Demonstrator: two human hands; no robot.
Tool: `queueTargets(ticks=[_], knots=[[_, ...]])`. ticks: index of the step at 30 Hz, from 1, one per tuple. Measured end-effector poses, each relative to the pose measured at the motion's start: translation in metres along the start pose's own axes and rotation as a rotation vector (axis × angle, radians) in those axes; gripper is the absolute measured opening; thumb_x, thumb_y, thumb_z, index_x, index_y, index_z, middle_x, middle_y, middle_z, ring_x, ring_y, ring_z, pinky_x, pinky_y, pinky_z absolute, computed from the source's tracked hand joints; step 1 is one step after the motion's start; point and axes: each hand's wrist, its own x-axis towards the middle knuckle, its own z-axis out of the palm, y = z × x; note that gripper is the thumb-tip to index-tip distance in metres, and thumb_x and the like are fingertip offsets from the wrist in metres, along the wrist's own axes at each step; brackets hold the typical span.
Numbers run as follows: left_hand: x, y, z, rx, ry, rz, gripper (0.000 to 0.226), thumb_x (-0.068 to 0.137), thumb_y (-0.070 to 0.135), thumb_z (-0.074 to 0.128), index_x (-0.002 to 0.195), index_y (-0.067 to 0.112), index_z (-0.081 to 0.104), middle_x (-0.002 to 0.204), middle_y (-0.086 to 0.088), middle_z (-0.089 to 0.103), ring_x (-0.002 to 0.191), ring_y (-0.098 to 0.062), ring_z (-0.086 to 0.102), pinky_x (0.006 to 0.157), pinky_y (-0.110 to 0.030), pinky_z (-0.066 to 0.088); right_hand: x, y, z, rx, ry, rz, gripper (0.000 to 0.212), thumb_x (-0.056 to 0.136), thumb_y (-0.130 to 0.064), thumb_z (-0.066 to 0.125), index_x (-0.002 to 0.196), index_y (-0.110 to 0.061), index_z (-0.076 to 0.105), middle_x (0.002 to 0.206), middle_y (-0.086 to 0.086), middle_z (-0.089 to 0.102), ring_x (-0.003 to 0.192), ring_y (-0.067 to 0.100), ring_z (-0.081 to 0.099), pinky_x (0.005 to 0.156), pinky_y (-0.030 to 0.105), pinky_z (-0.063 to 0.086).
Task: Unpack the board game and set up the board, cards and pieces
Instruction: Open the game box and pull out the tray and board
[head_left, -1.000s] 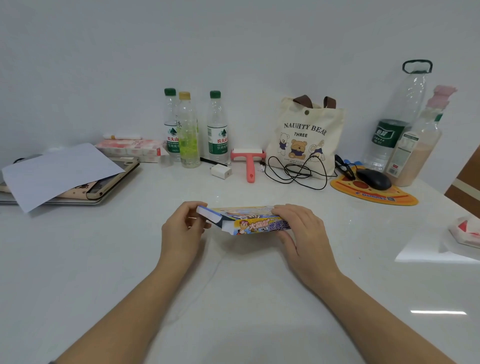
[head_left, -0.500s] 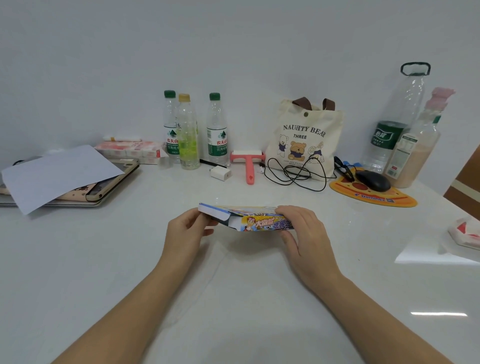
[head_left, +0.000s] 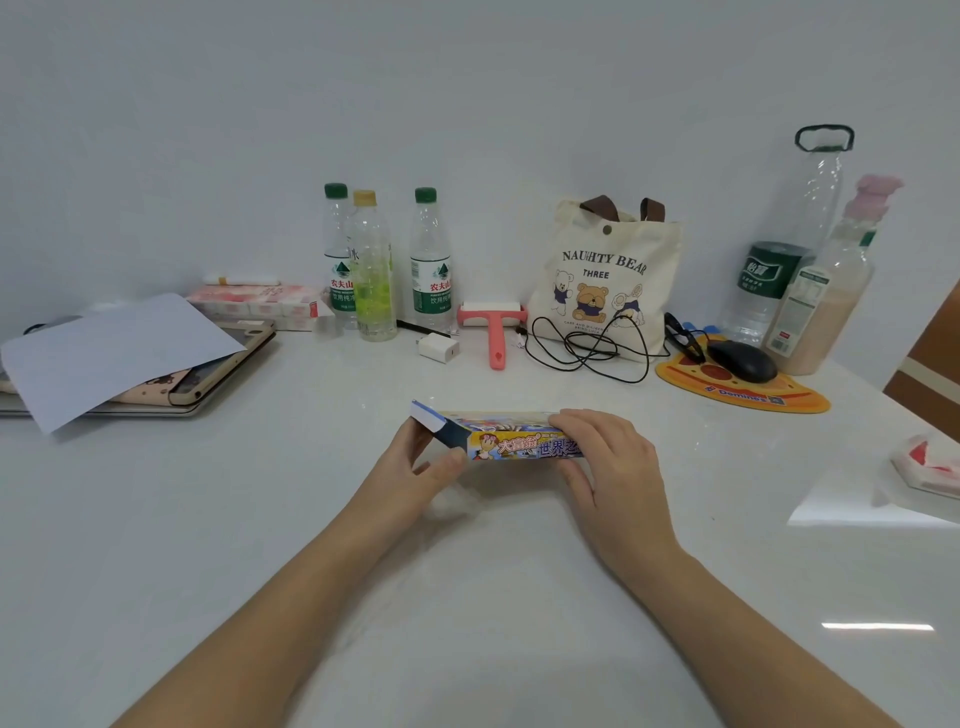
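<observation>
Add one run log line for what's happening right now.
stage: unpacking, box not emptied | left hand: holds open end flap | right hand: grips game box | contents: not visible

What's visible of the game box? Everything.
The game box is a flat cardboard carton, its front side printed yellow and blue with a cartoon figure and Chinese characters. Its left end flap stands open, blue outside with a white edge. It sits lengthways mid table, on or just above it; unclear which. The left hand grips the open end, the right hand clasps the right part, fingers over the top.
</observation>
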Motion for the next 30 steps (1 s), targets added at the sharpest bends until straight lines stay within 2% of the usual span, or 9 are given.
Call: queueTargets(ticks=[4,9,14,17,20,23,25,27,30], knots=[[0.0023,-0.0018,0.0028,0.019,0.024,-0.033,0.068,0.061,0.057,0.066,0.123,0.039,0.045,0.128,0.030,0.051,0.122,0.014,0.042,0.104,-0.024,0.033,-0.0006,-0.0020,0.0011,-0.042,0.005,-0.029,0.038,0.085,-0.031,0.047,0.121,-0.026,0.056,0.122,-0.005,0.060,0.113,0.017,0.051,0.088,0.035,0.038],[0.0019,-0.0013,0.0033,0.021,0.060,-0.036,0.066,0.054,0.059,0.067,0.114,0.040,0.047,0.118,0.030,0.055,0.110,0.021,0.046,0.094,-0.016,0.037,-0.0003,-0.0051,0.0013,-0.038,0.005,-0.048,0.037,0.086,-0.032,0.047,0.120,-0.025,0.059,0.121,-0.005,0.061,0.113,0.017,0.052,0.088,0.036,0.039],[0.0038,-0.0047,-0.0029,0.063,0.036,-0.029,0.079,0.058,0.054,0.069,0.129,0.033,0.043,0.131,0.028,0.048,0.124,0.015,0.039,0.101,-0.022,0.038,0.0002,-0.0025,0.0006,-0.030,-0.003,-0.011,0.037,0.086,-0.033,0.047,0.120,-0.026,0.059,0.120,-0.007,0.061,0.113,0.016,0.051,0.087,0.034,0.038],[-0.0008,-0.0043,-0.0021,0.163,0.071,-0.026,0.059,0.062,0.060,0.065,0.115,0.044,0.043,0.129,0.026,0.045,0.119,0.017,0.039,0.090,-0.013,0.039,0.0004,0.0000,-0.0003,-0.036,0.002,0.016,0.038,0.085,-0.033,0.045,0.119,-0.025,0.060,0.120,-0.007,0.061,0.113,0.015,0.051,0.087,0.034,0.037],[-0.0039,-0.0034,0.0003,0.238,0.146,0.010,0.035,0.071,0.058,0.058,0.103,0.046,0.048,0.118,0.023,0.050,0.113,0.002,0.051,0.080,-0.013,0.039,0.0004,0.0010,-0.0007,-0.036,0.007,0.029,0.037,0.085,-0.032,0.044,0.118,-0.025,0.061,0.120,-0.007,0.061,0.113,0.015,0.051,0.089,0.035,0.037],[-0.0031,-0.0026,-0.0002,0.236,0.191,0.073,0.025,0.084,0.043,0.052,0.104,0.030,0.058,0.113,0.013,0.057,0.104,0.002,0.054,0.073,-0.007,0.040,0.0002,0.0019,0.0003,-0.042,0.009,0.024,0.037,0.085,-0.032,0.046,0.118,-0.025,0.061,0.120,-0.007,0.061,0.113,0.015,0.050,0.090,0.034,0.036],[-0.0012,-0.0028,-0.0025,0.241,0.231,0.064,0.014,0.093,0.034,0.054,0.093,0.024,0.064,0.098,0.012,0.061,0.086,0.003,0.055,0.063,-0.008,0.038,-0.0001,0.0022,0.0011,-0.040,0.011,0.014,0.036,0.085,-0.032,0.046,0.118,-0.025,0.061,0.120,-0.007,0.061,0.114,0.015,0.050,0.090,0.034,0.036],[0.0005,-0.0039,-0.0041,0.271,0.256,0.035,0.020,0.096,0.030,0.053,0.080,0.025,0.064,0.084,0.010,0.061,0.072,-0.001,0.053,0.060,-0.012,0.037,-0.0003,0.0022,0.0013,-0.037,0.014,0.003,0.036,0.086,-0.032,0.047,0.118,-0.025,0.061,0.121,-0.007,0.061,0.114,0.016,0.050,0.090,0.035,0.036],[0.0019,-0.0034,-0.0057,0.286,0.254,0.014,0.028,0.095,0.021,0.053,0.069,0.028,0.063,0.074,0.009,0.061,0.068,-0.008,0.054,0.060,-0.019,0.041,-0.0002,0.0019,0.0014,-0.033,0.019,-0.007,0.036,0.086,-0.031,0.046,0.118,-0.024,0.061,0.120,-0.006,0.061,0.113,0.017,0.052,0.090,0.035,0.037]])
